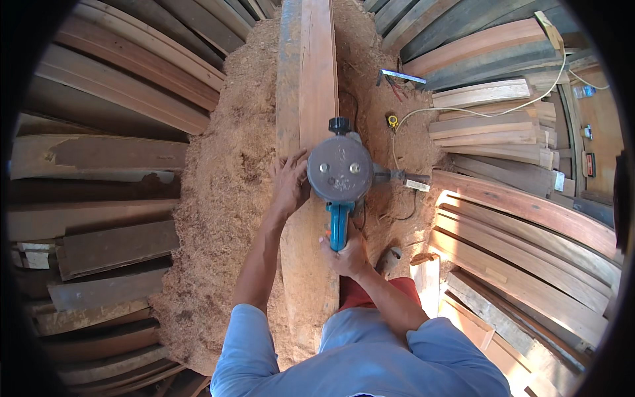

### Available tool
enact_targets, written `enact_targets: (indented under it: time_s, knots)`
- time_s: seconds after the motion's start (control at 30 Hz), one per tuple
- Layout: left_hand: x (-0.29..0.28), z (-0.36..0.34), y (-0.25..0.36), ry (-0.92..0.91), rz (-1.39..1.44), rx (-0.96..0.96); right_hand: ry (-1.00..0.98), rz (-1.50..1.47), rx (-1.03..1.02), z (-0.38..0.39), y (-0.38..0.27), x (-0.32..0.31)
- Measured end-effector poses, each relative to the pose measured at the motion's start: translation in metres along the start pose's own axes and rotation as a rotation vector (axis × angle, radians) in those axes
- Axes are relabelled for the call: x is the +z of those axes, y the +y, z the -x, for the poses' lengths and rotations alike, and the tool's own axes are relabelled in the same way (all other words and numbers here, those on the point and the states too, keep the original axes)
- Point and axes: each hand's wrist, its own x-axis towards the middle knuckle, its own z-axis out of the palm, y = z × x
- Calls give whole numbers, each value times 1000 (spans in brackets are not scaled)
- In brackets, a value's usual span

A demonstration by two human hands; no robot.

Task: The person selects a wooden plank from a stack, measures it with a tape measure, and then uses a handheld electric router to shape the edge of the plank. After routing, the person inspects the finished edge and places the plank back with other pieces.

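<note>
An electric hand planer (340,173) with a grey body, black front knob and blue-green handle rests on a long reddish wooden plank (316,86). Fingers of my right hand (347,255) are wrapped round the planer's handle. Just left of the planer's body, my left hand (289,182) lies with its fingers stretched forward over the plank, its inner side hidden against the tool. The plank lies along a thicker, weathered beam (289,79) that runs away from me.
Stacked boards (132,86) line the left side, and more boards (529,218) the right. Wood shavings (225,218) cover the floor. Right of the plank lie a yellow tape measure (392,122), a metal square (402,76) and a pale cord (463,111). A white plug (417,186) lies beside the planer.
</note>
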Motion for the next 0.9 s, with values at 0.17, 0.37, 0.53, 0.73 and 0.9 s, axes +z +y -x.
enact_targets:
  time_s: [0.17,0.37,0.53,0.73,0.9]
  knots:
    - [14,-70,-37,60,-81,90,42,-43,-24,-69,15,1]
    - [0,-175,-36,56,-168,-51,27,-35,48,-185,8,-13]
    - [-2,-192,-35,44,-127,22,44,-28,22,-204,11,-16]
    - [16,-102,-44,133,6,129,84,-100,7,-114,2,-3]
    - [14,8,-5,-3,0,-46,-7,-16,-23,-3,-3,-4]
